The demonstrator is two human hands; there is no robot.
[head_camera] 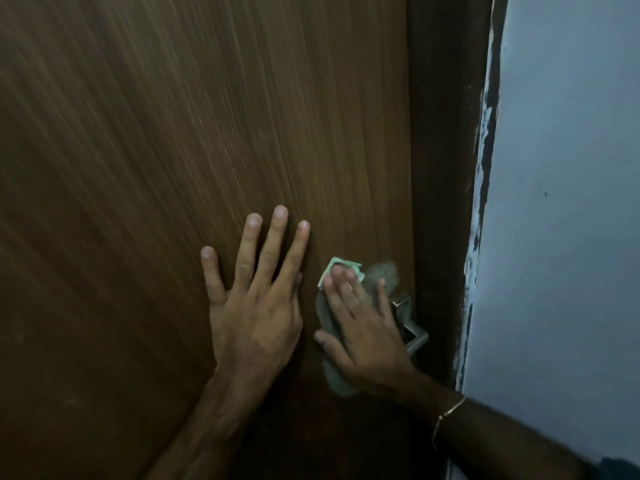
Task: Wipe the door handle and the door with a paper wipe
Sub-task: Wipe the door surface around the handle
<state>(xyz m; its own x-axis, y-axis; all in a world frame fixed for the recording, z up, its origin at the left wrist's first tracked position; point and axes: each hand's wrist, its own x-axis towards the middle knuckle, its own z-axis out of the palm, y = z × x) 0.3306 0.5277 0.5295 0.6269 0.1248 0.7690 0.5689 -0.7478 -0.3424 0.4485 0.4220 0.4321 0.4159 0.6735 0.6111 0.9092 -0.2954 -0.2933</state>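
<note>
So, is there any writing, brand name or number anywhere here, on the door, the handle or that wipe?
None: no text can be read anywhere.
The door, door handle, frame and wall carry no lettering.
The paper wipe under the right hand shows a pale green corner, blurred, with no legible print.

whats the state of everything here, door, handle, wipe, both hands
door: looks shut against its frame
handle: not gripped, partly hidden behind the right hand
wipe: crumpled, pressed against the door beside the handle
left hand: fingers spread, flat on the door
right hand: fingers straight, presses the wipe to the door
wall: paint chipped along its edge
</note>
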